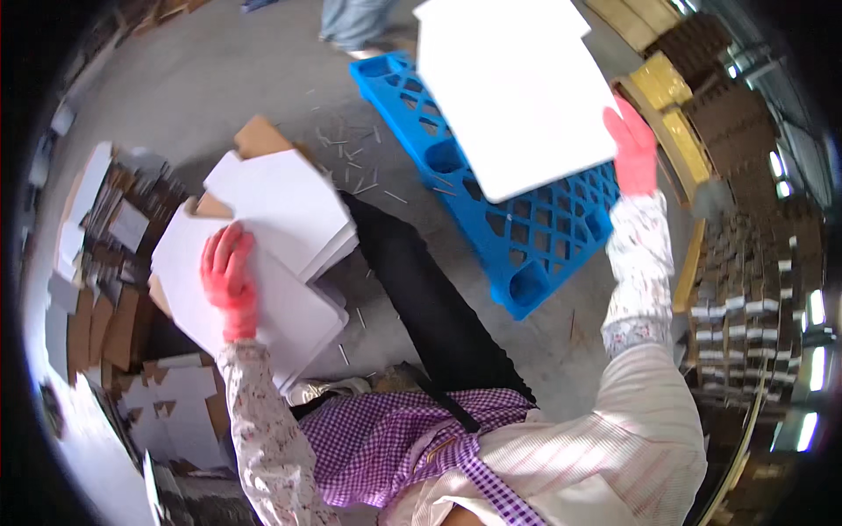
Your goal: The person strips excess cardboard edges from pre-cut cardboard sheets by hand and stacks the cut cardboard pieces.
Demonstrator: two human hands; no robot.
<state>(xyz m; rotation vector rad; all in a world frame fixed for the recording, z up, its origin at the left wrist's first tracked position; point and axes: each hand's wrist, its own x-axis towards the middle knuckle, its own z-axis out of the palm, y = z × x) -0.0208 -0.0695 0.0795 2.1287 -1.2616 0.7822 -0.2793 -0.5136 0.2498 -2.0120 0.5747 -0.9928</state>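
White cardboard sheet (522,101) out over the blue plastic pallet (478,241), and it could sag or slip if only that right edge is supported; a hard push might skew the layered white blanks (281,219) too! Right hand (631,149) at the sheet's edge, fingers extended, grip hidden, can't tell how tight; left hand (230,276) loosely open, fingers resting on those blanks

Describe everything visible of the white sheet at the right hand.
The white sheet looks like smooth, plain card, flat, with a rounded near corner and a stepped edge at far right; its far end leaves the picture. The pink-gloved right hand touches its right edge. It covers part of the blue pallet; whether it rests there or is held above is unclear.
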